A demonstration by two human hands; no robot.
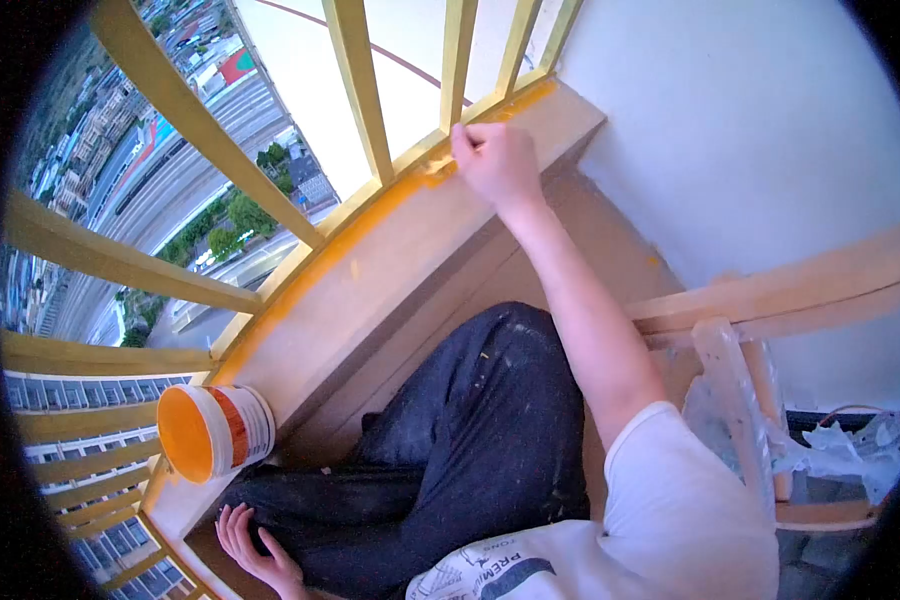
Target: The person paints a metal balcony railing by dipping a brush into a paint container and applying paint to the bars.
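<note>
My right hand is closed at the foot of the yellow railing, over the inner edge of the ledge; what its fingers hold is hidden. Orange paint runs in a strip along the ledge beside the bottom rail. My left hand lies with its fingers spread against my dark trousers, holding nothing. Just above it in the view, a white bucket with orange inside stands tilted in view on the ledge, near the railing bars.
A pale wall rises at the right. Below it are a wooden beam, an upright board and crumpled clear plastic. Beyond the railing, roads and buildings show far below.
</note>
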